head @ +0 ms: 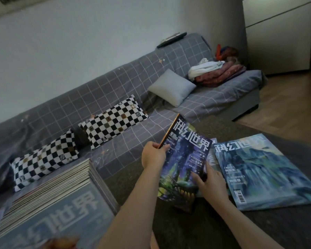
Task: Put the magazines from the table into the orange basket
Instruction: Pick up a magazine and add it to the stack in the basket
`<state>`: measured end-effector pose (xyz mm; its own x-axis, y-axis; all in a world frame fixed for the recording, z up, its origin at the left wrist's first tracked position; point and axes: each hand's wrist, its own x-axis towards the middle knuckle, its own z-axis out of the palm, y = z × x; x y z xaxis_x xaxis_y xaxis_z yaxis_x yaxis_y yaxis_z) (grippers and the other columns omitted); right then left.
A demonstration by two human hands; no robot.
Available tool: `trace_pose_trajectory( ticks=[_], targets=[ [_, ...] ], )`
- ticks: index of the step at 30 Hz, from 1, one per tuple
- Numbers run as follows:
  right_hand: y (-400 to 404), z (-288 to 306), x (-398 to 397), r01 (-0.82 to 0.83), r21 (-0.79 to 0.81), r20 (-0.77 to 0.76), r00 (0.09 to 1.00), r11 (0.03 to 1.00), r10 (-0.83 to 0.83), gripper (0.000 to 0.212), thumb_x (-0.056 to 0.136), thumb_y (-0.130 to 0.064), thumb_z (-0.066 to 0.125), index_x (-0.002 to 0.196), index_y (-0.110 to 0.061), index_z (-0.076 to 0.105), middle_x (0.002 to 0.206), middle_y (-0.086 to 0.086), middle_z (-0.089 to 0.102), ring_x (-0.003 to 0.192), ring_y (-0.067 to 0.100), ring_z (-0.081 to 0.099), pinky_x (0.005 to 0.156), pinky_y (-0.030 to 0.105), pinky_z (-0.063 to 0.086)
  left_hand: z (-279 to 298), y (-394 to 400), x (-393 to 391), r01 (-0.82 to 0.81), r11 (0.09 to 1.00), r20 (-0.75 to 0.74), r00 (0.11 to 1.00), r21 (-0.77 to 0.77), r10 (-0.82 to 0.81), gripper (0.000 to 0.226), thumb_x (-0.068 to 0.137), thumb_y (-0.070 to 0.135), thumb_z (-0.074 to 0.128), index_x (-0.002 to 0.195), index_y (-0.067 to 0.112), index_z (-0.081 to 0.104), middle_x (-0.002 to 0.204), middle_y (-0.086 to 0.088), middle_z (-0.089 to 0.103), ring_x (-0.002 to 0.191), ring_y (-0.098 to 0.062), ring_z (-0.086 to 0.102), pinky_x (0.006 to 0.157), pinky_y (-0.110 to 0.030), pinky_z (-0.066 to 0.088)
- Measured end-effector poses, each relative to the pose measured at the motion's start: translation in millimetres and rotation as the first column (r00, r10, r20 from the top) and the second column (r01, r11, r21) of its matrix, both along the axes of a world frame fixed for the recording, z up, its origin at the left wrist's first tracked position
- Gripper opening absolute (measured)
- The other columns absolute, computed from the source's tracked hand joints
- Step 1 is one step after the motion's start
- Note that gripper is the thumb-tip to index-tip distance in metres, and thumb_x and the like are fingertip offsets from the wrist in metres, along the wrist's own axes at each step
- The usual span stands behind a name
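Left hand: the left hand (153,155) holds the dark blue magazine (184,164) by its orange spine edge; thumb on the front cover, the other fingers curled behind it
Right hand: the right hand (211,180) is at the lower right edge of the same magazine; its fingers lie on the cover and look a bit bent; I cannot tell if they wrap under the edge
Dark blue magazine: lifted and tilted above the table (223,229), its top corner pointing up toward the sofa (115,97); big white letters across the top; a glowing green picture lower down
Light blue magazine: the light blue magazine (264,175) lies flat on the table, just to the right of the held one; a barcode is near its bottom edge; another magazine peeks out from under its left side
Stack: a tall stack of magazines (48,200) sits at the lower left, a pale blue cover on top; something orange shows at the bottom edge below it, too blurry to name
Sofa: grey with thin white lines; two checkered pillows (113,121), one grey pillow (171,87) and folded blankets (217,72) lie on it
Room: dim light; a white cabinet (278,35) stands in the far right corner
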<state>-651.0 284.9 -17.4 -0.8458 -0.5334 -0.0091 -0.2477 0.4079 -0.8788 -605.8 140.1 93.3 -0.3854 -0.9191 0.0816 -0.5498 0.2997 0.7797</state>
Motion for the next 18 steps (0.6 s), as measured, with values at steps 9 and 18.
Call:
trace_pose_trajectory(
  ticks=[9, 18],
  targets=[
    [53, 80, 39, 0.025, -0.523, 0.390, 0.896, 0.852, 0.213, 0.021, 0.088, -0.042, 0.057, 0.106, -0.031, 0.056, 0.103, -0.006, 0.068, 0.096, 0.016, 0.064, 0.091, 0.040, 0.050, 87, 82, 103, 0.192, 0.979, -0.383, 0.911, 0.067, -0.152, 0.023, 0.081, 0.028, 0.076, 0.081, 0.016, 0.056, 0.078, 0.002, 0.063, 0.066, -0.007, 0.059, 0.051, -0.019, 0.041],
    [104, 153, 112, -0.135, -0.639, 0.079, 0.968, 0.758, 0.239, 0.012, 0.087, -0.024, 0.063, 0.097, -0.021, 0.068, 0.091, -0.002, 0.074, 0.083, 0.014, 0.070, 0.072, 0.028, 0.055, 122, 116, 221, 0.231, 0.942, -0.658, 0.753, 0.245, -0.013, 0.021, 0.079, 0.025, 0.076, 0.082, 0.013, 0.059, 0.083, -0.008, 0.070, 0.081, -0.029, 0.067, 0.069, -0.045, 0.055]
  ],
)
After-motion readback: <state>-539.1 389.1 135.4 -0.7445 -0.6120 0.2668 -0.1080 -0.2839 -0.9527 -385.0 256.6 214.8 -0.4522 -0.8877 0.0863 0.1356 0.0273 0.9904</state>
